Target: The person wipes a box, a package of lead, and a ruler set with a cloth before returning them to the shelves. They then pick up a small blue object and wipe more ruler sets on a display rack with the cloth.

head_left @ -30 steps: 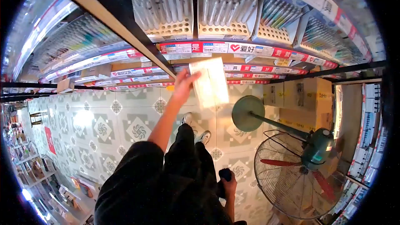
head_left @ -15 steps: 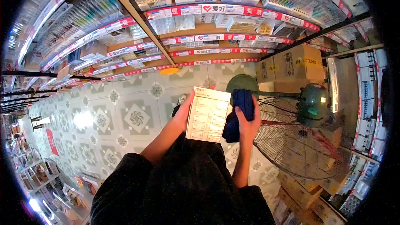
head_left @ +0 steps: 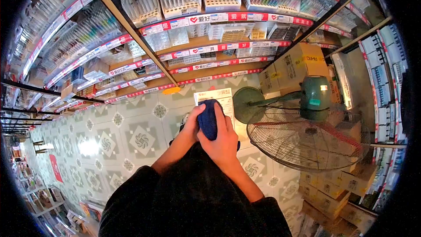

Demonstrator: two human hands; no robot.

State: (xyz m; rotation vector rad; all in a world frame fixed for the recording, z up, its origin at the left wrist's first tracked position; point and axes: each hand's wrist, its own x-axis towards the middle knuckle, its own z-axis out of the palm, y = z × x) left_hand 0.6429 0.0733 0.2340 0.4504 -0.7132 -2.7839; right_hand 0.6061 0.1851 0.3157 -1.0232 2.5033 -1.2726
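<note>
A flat cream box (head_left: 224, 92) with printed panels is held upright in front of my body, its lower part largely covered by hands and cloth. My left hand (head_left: 189, 127) grips the box at its left edge, its thumb close to a bunched dark blue cloth (head_left: 208, 120). Fingers closed round that cloth, my right hand (head_left: 222, 142) presses it against the front of the box. The fingers behind the box are hidden.
Ahead stand shelves (head_left: 193, 55) of pens and stationery. A green-motored wire-cage fan (head_left: 309, 136) with a round base (head_left: 248, 105) is close on my right, near cardboard boxes (head_left: 294, 68). Patterned tiles (head_left: 141, 140) cover the floor.
My right hand has brought the cloth leftward from beside the box onto its front. The view has shifted, showing more of the upper shelves.
</note>
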